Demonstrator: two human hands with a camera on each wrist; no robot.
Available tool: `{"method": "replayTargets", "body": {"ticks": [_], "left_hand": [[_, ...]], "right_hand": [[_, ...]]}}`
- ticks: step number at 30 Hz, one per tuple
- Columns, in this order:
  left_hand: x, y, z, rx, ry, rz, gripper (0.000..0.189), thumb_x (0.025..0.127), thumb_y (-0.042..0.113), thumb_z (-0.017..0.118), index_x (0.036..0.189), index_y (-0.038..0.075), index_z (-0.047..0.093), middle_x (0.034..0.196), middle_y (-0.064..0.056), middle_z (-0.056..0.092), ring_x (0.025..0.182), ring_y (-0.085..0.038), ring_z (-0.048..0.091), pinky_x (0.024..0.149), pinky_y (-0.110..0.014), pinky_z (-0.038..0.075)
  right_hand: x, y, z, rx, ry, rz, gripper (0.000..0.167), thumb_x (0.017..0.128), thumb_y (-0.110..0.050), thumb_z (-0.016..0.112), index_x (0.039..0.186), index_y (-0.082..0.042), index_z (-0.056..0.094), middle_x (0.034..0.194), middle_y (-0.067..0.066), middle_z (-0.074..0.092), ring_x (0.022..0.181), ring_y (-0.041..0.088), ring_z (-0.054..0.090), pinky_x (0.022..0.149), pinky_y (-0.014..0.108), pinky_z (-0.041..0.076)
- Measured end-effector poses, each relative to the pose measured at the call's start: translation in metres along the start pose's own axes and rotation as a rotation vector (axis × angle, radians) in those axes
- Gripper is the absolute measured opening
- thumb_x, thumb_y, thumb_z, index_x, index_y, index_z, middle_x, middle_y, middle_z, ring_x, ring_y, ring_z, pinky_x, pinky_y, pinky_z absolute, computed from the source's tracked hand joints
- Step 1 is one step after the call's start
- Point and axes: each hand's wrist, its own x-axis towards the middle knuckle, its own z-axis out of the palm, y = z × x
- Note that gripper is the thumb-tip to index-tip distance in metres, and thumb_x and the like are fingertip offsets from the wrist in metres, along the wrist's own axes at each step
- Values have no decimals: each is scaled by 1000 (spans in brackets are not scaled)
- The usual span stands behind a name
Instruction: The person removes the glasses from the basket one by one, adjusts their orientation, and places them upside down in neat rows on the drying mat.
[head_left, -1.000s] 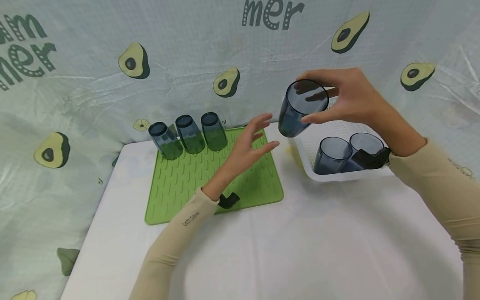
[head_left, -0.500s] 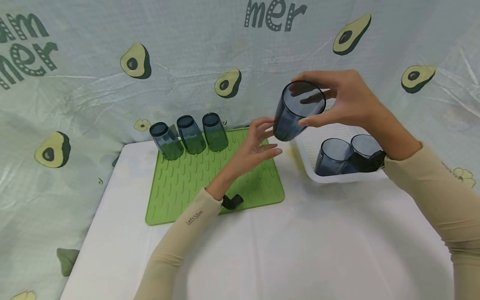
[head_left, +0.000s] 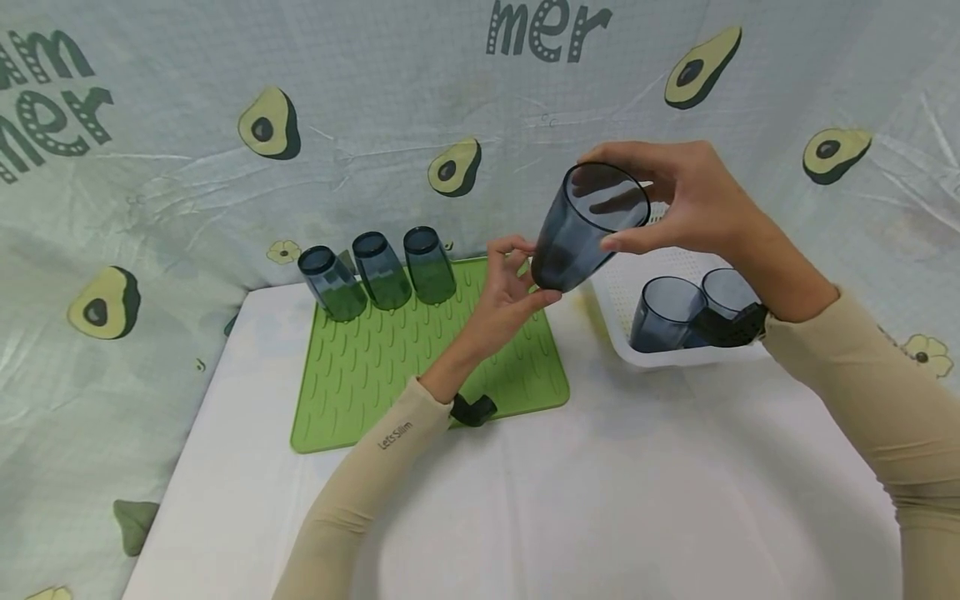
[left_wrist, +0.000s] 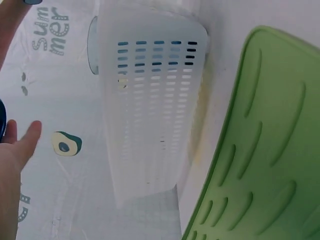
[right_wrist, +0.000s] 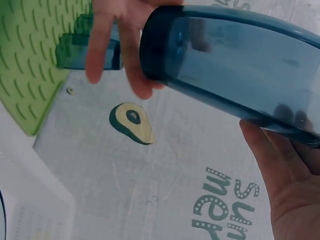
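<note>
A blue-tinted drinking glass (head_left: 573,237) is held tilted in the air, its open rim up toward the right and its thick base down to the left. My right hand (head_left: 686,196) grips it near the rim, thumb in front and fingers behind. At the base, my left hand (head_left: 510,292) pinches the glass between thumb and fingers. In the right wrist view the left hand's fingers (right_wrist: 132,65) lie around the dark base of the glass (right_wrist: 240,65). Only the edge of the glass shows in the left wrist view, beside the left hand (left_wrist: 12,165).
Three glasses (head_left: 382,271) stand upside down in a row along the back of a green ribbed drying mat (head_left: 352,392). Right of the mat is a white perforated basket (head_left: 637,358) with two upright glasses (head_left: 667,312) in it. An avocado-print sheet (head_left: 360,100) hangs behind the white table (head_left: 600,500).
The right hand has brought the glass left and slightly down, tilting it more. The left hand, apart from the glass before, has closed its thumb and fingers on the base.
</note>
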Motion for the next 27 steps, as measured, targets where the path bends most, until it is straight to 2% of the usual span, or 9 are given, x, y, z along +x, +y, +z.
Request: {"method": "replayTargets", "body": {"ticks": [6, 10, 14, 18, 22, 25, 27], "left_hand": [[-2, 0, 2, -113, 24, 51, 54, 90, 18, 75, 128, 30, 39, 141, -5, 36, 130, -24, 49, 98, -33, 55], [-3, 1, 3, -150, 51, 85, 53, 88, 15, 78, 127, 28, 45, 140, -4, 39, 129, -25, 51, 96, -33, 57], [-4, 2, 1, -200, 106, 102, 51, 84, 9, 82, 123, 27, 55, 141, -3, 42, 128, -27, 52, 92, -31, 58], [-4, 6, -2, -254, 171, 110, 51, 79, 5, 86, 120, 27, 65, 142, -6, 42, 129, -28, 51, 92, -30, 58], [-3, 12, -6, -264, 253, 151, 54, 77, 3, 88, 123, 24, 70, 141, -10, 42, 126, -27, 54, 92, -30, 58], [0, 14, -9, -268, 308, 179, 60, 79, 4, 87, 131, 21, 65, 142, -11, 43, 122, -25, 57, 89, -26, 57], [3, 15, -11, -279, 329, 183, 63, 80, 4, 87, 136, 18, 61, 144, -11, 42, 120, -24, 57, 91, -25, 56]], "right_hand": [[2, 4, -4, 56, -48, 4, 80, 65, 15, 86, 139, 4, 58, 127, 3, 67, 109, 12, 67, 90, 18, 56], [1, 5, -6, 79, -74, 34, 80, 68, 14, 85, 142, 1, 57, 129, 1, 66, 112, 11, 65, 90, 18, 56], [0, 5, -8, 87, -121, 41, 83, 68, 13, 85, 144, 0, 53, 133, 4, 63, 117, 10, 62, 91, 18, 56], [-1, 2, -11, 37, -169, 61, 87, 69, 10, 88, 146, -5, 51, 134, 6, 61, 119, 9, 60, 92, 18, 55], [-3, 0, -12, -5, -193, 137, 89, 70, 4, 90, 148, -10, 48, 140, 4, 57, 124, 14, 59, 94, 17, 54], [-5, 1, -10, -10, -194, 209, 90, 70, 1, 91, 147, -10, 45, 143, 4, 55, 126, 22, 59, 94, 17, 54], [-6, 3, -7, -13, -192, 240, 90, 70, 0, 92, 145, -8, 43, 142, 5, 55, 126, 26, 59, 95, 18, 54]]}}
